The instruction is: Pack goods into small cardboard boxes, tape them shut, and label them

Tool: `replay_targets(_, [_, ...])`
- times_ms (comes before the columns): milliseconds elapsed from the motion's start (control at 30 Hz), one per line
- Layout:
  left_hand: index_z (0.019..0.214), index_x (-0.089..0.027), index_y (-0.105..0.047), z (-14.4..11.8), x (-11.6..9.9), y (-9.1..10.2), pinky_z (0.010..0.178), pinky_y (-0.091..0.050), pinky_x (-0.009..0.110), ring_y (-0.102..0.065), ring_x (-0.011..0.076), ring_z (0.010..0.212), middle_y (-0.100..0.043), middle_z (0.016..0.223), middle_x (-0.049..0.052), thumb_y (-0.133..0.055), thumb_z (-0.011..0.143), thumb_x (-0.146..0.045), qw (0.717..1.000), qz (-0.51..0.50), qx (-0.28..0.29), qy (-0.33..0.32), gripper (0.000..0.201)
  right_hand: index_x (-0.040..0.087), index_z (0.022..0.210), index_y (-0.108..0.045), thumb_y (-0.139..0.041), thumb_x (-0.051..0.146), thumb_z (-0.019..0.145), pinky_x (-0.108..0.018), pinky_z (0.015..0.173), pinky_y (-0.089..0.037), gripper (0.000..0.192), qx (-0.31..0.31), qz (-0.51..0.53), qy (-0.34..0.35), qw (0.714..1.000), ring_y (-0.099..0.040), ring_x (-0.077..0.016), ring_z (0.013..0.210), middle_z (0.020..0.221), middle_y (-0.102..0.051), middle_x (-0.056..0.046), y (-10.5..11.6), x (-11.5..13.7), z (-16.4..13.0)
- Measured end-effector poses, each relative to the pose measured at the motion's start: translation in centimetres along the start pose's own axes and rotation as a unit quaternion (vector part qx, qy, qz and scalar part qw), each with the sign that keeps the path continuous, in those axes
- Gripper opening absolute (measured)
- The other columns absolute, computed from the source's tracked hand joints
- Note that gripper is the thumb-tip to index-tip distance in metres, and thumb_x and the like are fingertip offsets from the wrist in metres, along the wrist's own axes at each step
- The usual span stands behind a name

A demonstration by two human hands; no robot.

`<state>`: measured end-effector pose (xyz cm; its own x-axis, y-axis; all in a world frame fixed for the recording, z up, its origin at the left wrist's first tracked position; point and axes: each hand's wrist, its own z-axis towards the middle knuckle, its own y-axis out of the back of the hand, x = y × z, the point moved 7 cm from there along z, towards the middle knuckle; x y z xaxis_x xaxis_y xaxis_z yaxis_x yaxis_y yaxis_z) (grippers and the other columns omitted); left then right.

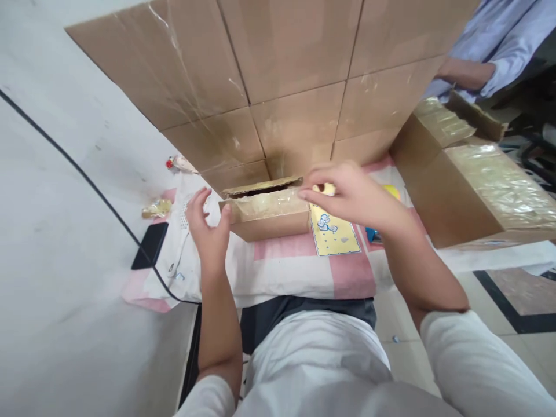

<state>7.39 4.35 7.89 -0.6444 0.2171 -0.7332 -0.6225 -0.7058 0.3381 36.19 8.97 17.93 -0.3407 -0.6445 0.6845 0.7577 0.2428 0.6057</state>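
Observation:
A small brown cardboard box (278,226) lies on the cloth-covered table in front of me. Shiny clear tape (273,204) runs along its upper side, and a cardboard flap (260,186) stands up behind. At the box's left end is my left hand (208,231), its fingers spread and the thumb close to the corner; whether it touches I cannot tell. Over the right end, my right hand (347,194) has thumb and fingertips drawn together at the tape's edge. What lies between those fingertips is too small to make out.
Taped cardboard boxes (299,52) form a wall behind the work. To the right is a bigger carton (460,197) with shiny wrapped contents; a person's sleeve (516,52) shows beyond. A dark phone (150,246), a black cable (87,174) and a yellow printed sheet (336,234) are nearby.

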Motion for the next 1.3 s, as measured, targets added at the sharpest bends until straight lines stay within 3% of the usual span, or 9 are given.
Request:
replay_targets(100, [0.129,-0.025,-0.068,1.8,3.4,-2.9,0.117,-0.043,0.043,-0.058,0.0277,0.136,-0.068,0.139,0.008,-0.066,0.090,-0.033,0.992,-0.058,0.116,0.006,0.040,0.020,0.069,-0.069,-0.072,0.039,0.090,-0.031,0.066,-0.043,0.029,0.143,0.121,0.017,0.982,-0.054,-0.0147,0.066,0.069,-0.062,-0.001,-5.2,0.6,4.5])
replay_targets(233, [0.129,-0.023,-0.069,1.5,7.1,-4.6,0.113,-0.049,0.041,-0.064,0.0269,0.130,-0.070,0.135,0.008,-0.061,0.090,-0.035,0.975,-0.175,0.104,0.089,0.041,0.017,0.072,-0.068,-0.073,0.040,0.088,-0.027,0.060,-0.040,0.028,0.219,0.242,0.003,0.945,-0.048,-0.0109,0.061,0.067,-0.061,0.000,-11.3,0.2,10.1])
replay_targets(367, [0.135,-0.024,-0.063,0.5,7.9,-4.9,0.112,-0.051,0.040,-0.065,0.0256,0.131,-0.070,0.137,0.009,-0.058,0.090,-0.034,0.954,-0.254,0.067,0.147,0.047,0.016,0.064,-0.066,-0.073,0.024,0.078,-0.026,0.057,-0.033,0.018,0.200,0.036,-0.073,0.976,-0.048,-0.0108,0.060,0.057,-0.055,0.002,-15.7,-3.2,13.2])
replay_targets(500, [0.137,-0.023,-0.059,0.1,7.6,-5.1,0.112,-0.050,0.042,-0.064,0.0260,0.133,-0.070,0.137,0.013,-0.051,0.098,-0.046,0.947,-0.276,0.064,0.153,0.047,0.016,0.065,-0.068,-0.068,0.023,0.078,-0.026,0.058,-0.033,0.015,0.181,-0.053,-0.081,0.979,-0.051,-0.0119,0.061,0.059,-0.059,0.000,-17.2,-4.8,13.3])
replay_targets(633, [0.142,-0.026,-0.055,-0.3,7.3,-5.2,0.114,-0.049,0.042,-0.057,0.0278,0.142,-0.064,0.146,0.013,-0.067,0.089,-0.041,0.958,-0.244,0.089,0.124,0.056,0.016,0.072,-0.072,-0.064,0.025,0.085,-0.027,0.063,-0.038,0.017,0.181,-0.110,-0.070,0.975,-0.058,-0.0153,0.068,0.071,-0.069,-0.006,-17.5,-4.5,12.5])
replay_targets(800, [0.146,-0.028,-0.052,-0.6,7.2,-5.4,0.116,-0.048,0.043,-0.055,0.0274,0.143,-0.063,0.148,0.011,-0.065,0.087,-0.031,0.960,-0.236,0.098,0.115,0.061,0.013,0.098,-0.073,-0.067,0.027,0.090,-0.038,0.086,-0.050,0.017,0.115,-0.255,-0.061,0.958,-0.066,-0.0297,0.105,0.124,-0.064,-0.020,-16.9,-3.6,12.2])
replay_targets(967, [0.141,-0.027,-0.059,-0.7,6.8,-5.3,0.121,-0.044,0.043,-0.054,0.0255,0.143,-0.062,0.147,0.009,-0.058,0.084,-0.020,0.967,-0.220,0.074,0.110,0.058,0.009,0.136,-0.050,-0.093,0.043,0.069,-0.056,0.100,-0.051,0.086,-0.015,-0.295,-0.145,0.944,-0.056,-0.0431,0.124,0.140,-0.051,-0.029,-15.0,-5.3,13.0])
replay_targets(1133, [0.110,-0.022,-0.077,-0.4,5.8,-3.7,0.124,-0.038,0.048,-0.053,0.0288,0.138,-0.059,0.150,0.010,-0.054,0.090,-0.024,0.996,-0.063,0.057,0.024,0.030,0.012,0.124,-0.055,-0.074,0.037,0.089,-0.057,0.100,-0.049,0.047,-0.077,-0.258,-0.106,0.957,-0.061,-0.0395,0.115,0.126,-0.059,-0.024,-12.3,-5.2,12.7])
replay_targets(1300, [0.121,-0.021,-0.073,-0.6,5.9,-3.4,0.125,-0.035,0.046,-0.052,0.0278,0.141,-0.055,0.152,0.012,-0.050,0.098,-0.033,0.993,-0.052,0.103,-0.021,0.035,0.020,0.112,-0.062,-0.062,0.047,0.095,-0.056,0.103,-0.047,0.032,-0.126,-0.154,-0.080,0.977,-0.061,-0.0345,0.110,0.112,-0.065,-0.015,-6.3,-7.0,6.1])
